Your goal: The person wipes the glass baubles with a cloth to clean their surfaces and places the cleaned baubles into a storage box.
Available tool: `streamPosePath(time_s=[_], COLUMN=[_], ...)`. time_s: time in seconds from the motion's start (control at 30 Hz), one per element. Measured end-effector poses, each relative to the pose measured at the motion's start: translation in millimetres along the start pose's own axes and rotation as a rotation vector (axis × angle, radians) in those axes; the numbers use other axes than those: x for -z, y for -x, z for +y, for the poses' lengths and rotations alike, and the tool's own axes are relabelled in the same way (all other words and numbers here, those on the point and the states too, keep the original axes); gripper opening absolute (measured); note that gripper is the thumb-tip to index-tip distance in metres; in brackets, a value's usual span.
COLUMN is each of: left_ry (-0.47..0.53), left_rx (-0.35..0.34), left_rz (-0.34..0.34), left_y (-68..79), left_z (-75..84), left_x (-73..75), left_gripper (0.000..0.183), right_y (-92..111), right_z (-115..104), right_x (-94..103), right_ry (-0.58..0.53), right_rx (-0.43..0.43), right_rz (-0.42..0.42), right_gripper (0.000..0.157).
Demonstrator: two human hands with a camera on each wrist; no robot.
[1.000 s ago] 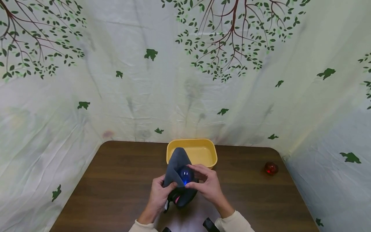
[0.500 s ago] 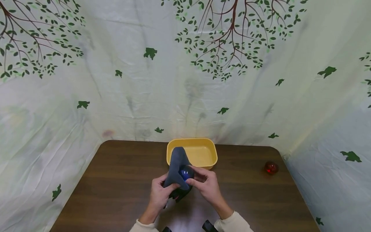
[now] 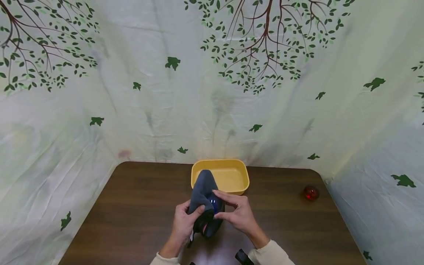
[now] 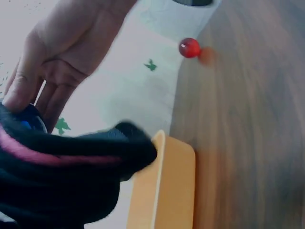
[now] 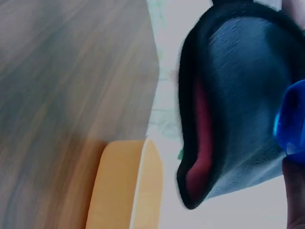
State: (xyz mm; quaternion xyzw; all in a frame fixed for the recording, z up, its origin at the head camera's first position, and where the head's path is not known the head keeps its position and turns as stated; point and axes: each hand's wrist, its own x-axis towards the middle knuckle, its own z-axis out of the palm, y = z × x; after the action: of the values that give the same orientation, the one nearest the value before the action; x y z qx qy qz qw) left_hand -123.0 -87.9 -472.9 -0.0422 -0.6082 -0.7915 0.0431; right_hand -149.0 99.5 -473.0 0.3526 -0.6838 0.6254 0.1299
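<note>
Thumb and fingers of the right hand (image 3: 238, 211) bend toward one another and pinch a glossy blue ball (image 3: 216, 203), which lies against the face of a folded cloth piece (image 3: 203, 186). The left hand (image 3: 183, 221) grips this cloth at its side, thumb laid across the near surface. Cloth: grey-blue, tapering to a rounded tip, edged in black, with a pink strip along its slit (wrist views). Ball and cloth are held above the brown table (image 3: 142, 206), in front of a yellow tray (image 3: 232, 178), whose near-left rim the cloth overlaps in the head view.
</note>
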Motion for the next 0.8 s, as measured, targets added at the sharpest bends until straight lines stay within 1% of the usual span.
streamPosePath(time_s=[0.07, 0.2, 0.23, 0.3, 0.37, 0.43, 0.5, 0.57, 0.67, 0.8], left_ry=[-0.009, -0.043, -0.056, -0.088, -0.109, -0.139, -0.156, -0.172, -0.180, -0.123], left_rx=[-0.026, -0.094, -0.111, -0.141, -0.160, -0.175, -0.176, -0.167, -0.139, -0.103], left_rz=[-0.014, -0.046, -0.051, -0.052, -0.048, -0.039, -0.030, -0.017, 0.014, 0.037], left_y=[1.3, 1.4, 1.3, 1.0, 1.1, 1.3, 1.2, 1.1, 0.9, 1.1], left_z=[-1.9, -4.4, -4.7, -5.2, -5.4, -5.5, -5.3, -4.9, -4.0, -4.1], left_x=[0.1, 0.1, -0.1, -0.4, -0.6, -0.7, -1.2, -2.2, -4.8, -7.7], left_gripper=[0.016, 0.018, 0.018, 0.021, 0.024, 0.028, 0.032, 0.035, 0.035, 0.030], right_y=[2, 3, 3, 2, 1, -1, -2, -3, -3, -2], right_z=[-2, -7, -8, -10, -12, -12, -13, -13, -12, -11], right_x=[-0.4, -2.2, -2.7, -3.3, -3.9, -4.1, -4.0, -3.9, -3.9, -4.2], right_ry=[-0.028, -0.100, -0.115, -0.135, -0.179, -0.235, -0.286, -0.304, -0.283, -0.235], right_rx=[-0.106, -0.381, -0.439, -0.525, -0.582, -0.616, -0.639, -0.631, -0.589, -0.512], right_rz=[0.023, 0.118, 0.140, 0.172, 0.181, 0.181, 0.182, 0.181, 0.183, 0.186], right_gripper=[0.057, 0.052, 0.050, 0.048, 0.045, 0.044, 0.044, 0.043, 0.042, 0.047])
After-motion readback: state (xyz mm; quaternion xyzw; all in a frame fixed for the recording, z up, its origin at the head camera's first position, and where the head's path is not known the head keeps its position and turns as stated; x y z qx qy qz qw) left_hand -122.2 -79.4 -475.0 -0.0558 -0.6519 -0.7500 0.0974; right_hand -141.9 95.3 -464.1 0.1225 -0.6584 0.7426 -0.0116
